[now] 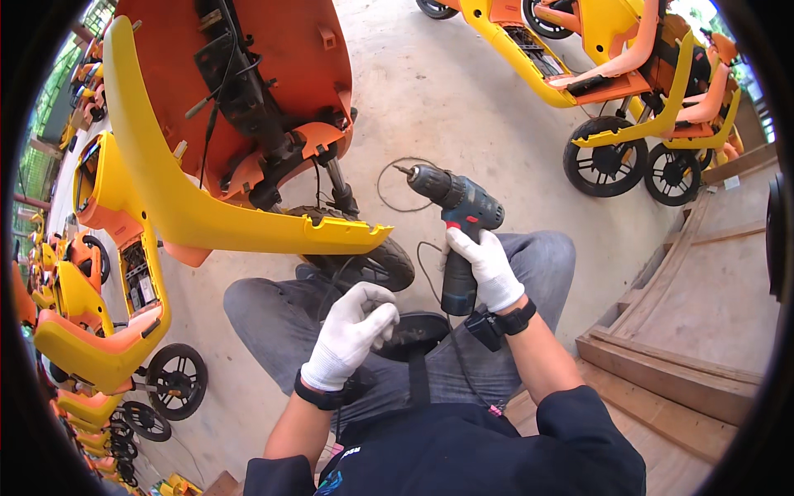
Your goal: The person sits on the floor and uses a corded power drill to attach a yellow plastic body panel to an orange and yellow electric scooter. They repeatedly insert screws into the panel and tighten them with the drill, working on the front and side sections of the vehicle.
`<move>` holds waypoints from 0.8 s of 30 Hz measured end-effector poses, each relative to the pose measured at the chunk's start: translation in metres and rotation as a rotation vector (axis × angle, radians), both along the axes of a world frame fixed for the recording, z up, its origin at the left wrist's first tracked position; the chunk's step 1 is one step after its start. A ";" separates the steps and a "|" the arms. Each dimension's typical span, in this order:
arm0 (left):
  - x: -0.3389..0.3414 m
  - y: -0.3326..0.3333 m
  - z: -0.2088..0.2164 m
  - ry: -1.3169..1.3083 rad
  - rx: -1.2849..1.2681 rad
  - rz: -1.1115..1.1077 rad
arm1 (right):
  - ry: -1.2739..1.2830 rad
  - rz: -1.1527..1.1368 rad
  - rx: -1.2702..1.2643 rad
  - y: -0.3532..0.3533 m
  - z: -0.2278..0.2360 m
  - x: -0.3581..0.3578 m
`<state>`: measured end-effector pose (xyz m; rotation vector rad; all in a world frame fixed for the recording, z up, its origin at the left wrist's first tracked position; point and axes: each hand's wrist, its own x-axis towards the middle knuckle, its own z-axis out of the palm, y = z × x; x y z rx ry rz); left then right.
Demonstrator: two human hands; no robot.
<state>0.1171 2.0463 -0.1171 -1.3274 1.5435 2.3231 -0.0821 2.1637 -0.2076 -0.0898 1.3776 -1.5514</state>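
Observation:
My right hand, in a white glove, grips a dark cordless drill by its handle, the bit pointing up and to the left. My left hand, also gloved, hovers over my lap with the fingers curled in; whatever they hold, if anything, is hidden. Just ahead of it stands a partly dismantled scooter, its long yellow side panel running across in front of the orange inner shell. Below the panel's broken-looking tip sits the front wheel, close to my left knee.
Several yellow and orange scooters crowd the left side. More scooters stand at the far right. A loop of thin cable lies on the concrete floor. Wooden boards lie at my right.

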 end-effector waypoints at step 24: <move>-0.004 -0.040 0.008 0.055 -0.141 0.333 | 0.376 0.234 -0.020 -0.002 0.009 0.017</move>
